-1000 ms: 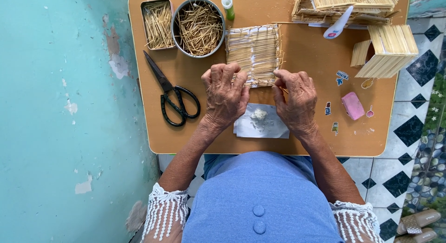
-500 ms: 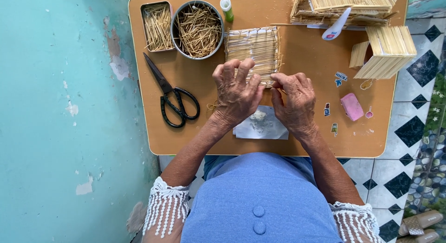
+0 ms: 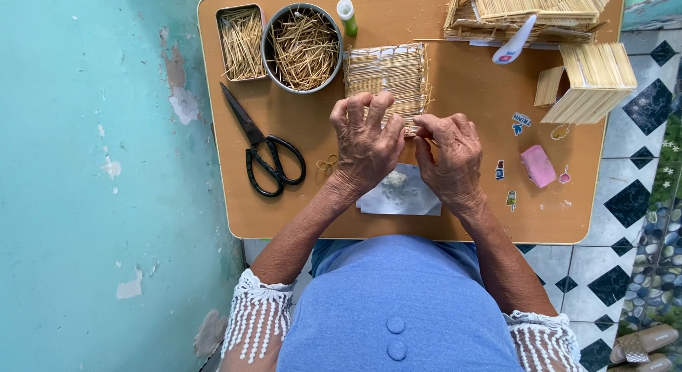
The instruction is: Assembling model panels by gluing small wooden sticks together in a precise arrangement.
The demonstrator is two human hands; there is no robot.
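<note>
A flat panel of thin pale sticks lies on the small brown table. My left hand rests on the panel's near edge, fingers spread and pressing down on it. My right hand is beside it at the near right corner, its fingertips pinched together at the panel's edge; whether a stick is between them I cannot tell. A white paper with a blob of glue lies just under both hands.
Black scissors lie at left, with a rubber band beside them. A round tin and a rectangular tin hold sticks. A glue bottle, stick-built pieces and a pink eraser sit around.
My left hand has moved up from the paper onto the panel's near edge and spread its fingers. My right hand has crept slightly up towards the panel.
</note>
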